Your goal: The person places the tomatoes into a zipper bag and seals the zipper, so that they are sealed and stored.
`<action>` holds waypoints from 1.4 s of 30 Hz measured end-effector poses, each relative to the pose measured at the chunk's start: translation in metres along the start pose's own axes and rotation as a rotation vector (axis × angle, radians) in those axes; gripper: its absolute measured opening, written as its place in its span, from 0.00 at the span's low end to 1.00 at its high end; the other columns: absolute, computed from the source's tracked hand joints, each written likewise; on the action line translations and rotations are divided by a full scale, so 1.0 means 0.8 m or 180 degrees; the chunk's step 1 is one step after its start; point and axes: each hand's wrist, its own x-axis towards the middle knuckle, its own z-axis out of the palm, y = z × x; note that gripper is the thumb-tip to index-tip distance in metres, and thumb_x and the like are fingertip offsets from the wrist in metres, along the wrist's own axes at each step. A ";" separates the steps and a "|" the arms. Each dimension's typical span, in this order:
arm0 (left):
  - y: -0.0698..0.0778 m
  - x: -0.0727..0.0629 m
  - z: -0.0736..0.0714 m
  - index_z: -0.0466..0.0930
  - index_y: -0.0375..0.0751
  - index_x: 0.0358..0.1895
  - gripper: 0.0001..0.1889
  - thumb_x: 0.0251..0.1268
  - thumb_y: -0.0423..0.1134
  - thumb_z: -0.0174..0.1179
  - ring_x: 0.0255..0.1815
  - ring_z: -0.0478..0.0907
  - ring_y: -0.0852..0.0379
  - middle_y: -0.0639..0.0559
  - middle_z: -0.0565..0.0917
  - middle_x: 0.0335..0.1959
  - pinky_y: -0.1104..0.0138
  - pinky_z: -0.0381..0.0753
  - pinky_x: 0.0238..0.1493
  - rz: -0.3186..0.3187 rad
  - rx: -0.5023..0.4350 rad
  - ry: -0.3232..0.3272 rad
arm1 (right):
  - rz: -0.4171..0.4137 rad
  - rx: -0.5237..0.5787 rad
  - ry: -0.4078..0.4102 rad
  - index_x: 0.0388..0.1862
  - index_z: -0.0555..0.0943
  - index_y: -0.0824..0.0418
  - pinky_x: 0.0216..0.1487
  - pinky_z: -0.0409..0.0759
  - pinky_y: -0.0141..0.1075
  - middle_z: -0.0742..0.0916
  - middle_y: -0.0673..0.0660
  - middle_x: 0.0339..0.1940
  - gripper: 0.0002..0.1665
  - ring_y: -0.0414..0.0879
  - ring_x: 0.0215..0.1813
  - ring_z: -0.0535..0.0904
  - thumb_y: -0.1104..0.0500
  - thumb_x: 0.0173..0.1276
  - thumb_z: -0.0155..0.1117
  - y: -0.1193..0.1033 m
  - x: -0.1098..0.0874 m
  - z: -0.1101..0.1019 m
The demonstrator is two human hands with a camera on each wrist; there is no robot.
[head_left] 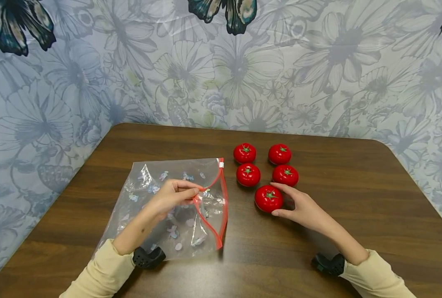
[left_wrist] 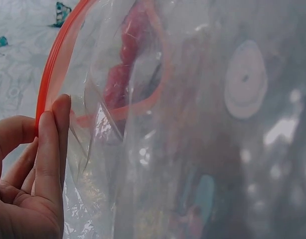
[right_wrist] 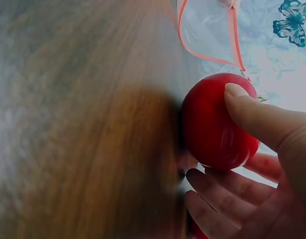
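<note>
Head view: my left hand (head_left: 174,196) pinches the red zip lip (left_wrist: 52,64) of a clear, printed plastic bag (head_left: 183,225), seemingly so its mouth gapes toward my right hand (head_left: 305,209). That hand, well apart from the left, has thumb and fingers round a glossy red tomato with a green stem (head_left: 267,200), probably gripping opposite sides because it's smooth. Four similar tomatoes (head_left: 248,175) sit beyond it. Inside the bag I see no tomato, only prints on its film.

— See green-topped red on the tomatoes (head_left: 267,200)?
— Yes, and red edging the bag (head_left: 183,221).
— On the sleeves (head_left: 95,273)?
— Pale yellow; brown grain across the table (head_left: 355,178), grey-blue flowers (head_left: 344,44) over the backdrop (head_left: 142,91).
</note>
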 end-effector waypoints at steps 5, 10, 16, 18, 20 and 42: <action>-0.001 0.000 0.001 0.78 0.22 0.47 0.13 0.64 0.29 0.58 0.31 0.82 0.58 0.42 0.84 0.32 0.61 0.82 0.40 -0.0001 -0.0027 0.0004 | 0.0025 0.0035 -0.0007 0.65 0.67 0.63 0.49 0.78 0.50 0.76 0.62 0.59 0.41 0.55 0.50 0.79 0.55 0.55 0.73 0.002 0.000 0.002; -0.002 0.000 0.001 0.78 0.22 0.47 0.13 0.64 0.29 0.58 0.32 0.83 0.57 0.41 0.84 0.33 0.62 0.82 0.40 -0.0007 -0.0034 0.0002 | 0.0014 0.0033 0.0070 0.64 0.69 0.62 0.47 0.79 0.47 0.79 0.61 0.55 0.40 0.53 0.48 0.80 0.56 0.54 0.74 0.001 0.001 0.004; -0.002 -0.001 0.002 0.77 0.21 0.48 0.14 0.64 0.29 0.57 0.32 0.83 0.56 0.41 0.84 0.33 0.60 0.82 0.40 -0.0017 -0.0067 -0.0040 | 0.0033 0.0036 0.0142 0.62 0.71 0.62 0.45 0.81 0.44 0.81 0.59 0.52 0.38 0.51 0.46 0.80 0.56 0.52 0.75 -0.003 0.001 0.008; -0.002 -0.001 0.002 0.77 0.21 0.48 0.14 0.64 0.29 0.57 0.32 0.83 0.56 0.41 0.84 0.33 0.60 0.82 0.40 -0.0015 -0.0071 -0.0047 | 0.0050 0.0064 0.0132 0.62 0.71 0.61 0.44 0.81 0.43 0.81 0.59 0.52 0.38 0.51 0.45 0.80 0.56 0.52 0.75 -0.005 0.002 0.010; -0.002 0.000 0.002 0.77 0.21 0.48 0.13 0.64 0.29 0.57 0.32 0.83 0.55 0.40 0.84 0.33 0.60 0.82 0.40 -0.0015 -0.0084 -0.0047 | 0.0037 0.0108 0.0129 0.62 0.71 0.61 0.45 0.81 0.43 0.81 0.58 0.52 0.38 0.50 0.46 0.80 0.56 0.52 0.75 -0.008 0.004 0.012; -0.002 0.001 0.003 0.79 0.24 0.47 0.13 0.64 0.30 0.59 0.31 0.83 0.56 0.37 0.84 0.36 0.64 0.83 0.37 -0.0031 0.0009 -0.0051 | -0.0134 0.0554 -0.0136 0.62 0.71 0.59 0.46 0.80 0.35 0.81 0.53 0.51 0.38 0.46 0.45 0.80 0.58 0.52 0.76 -0.062 0.051 0.067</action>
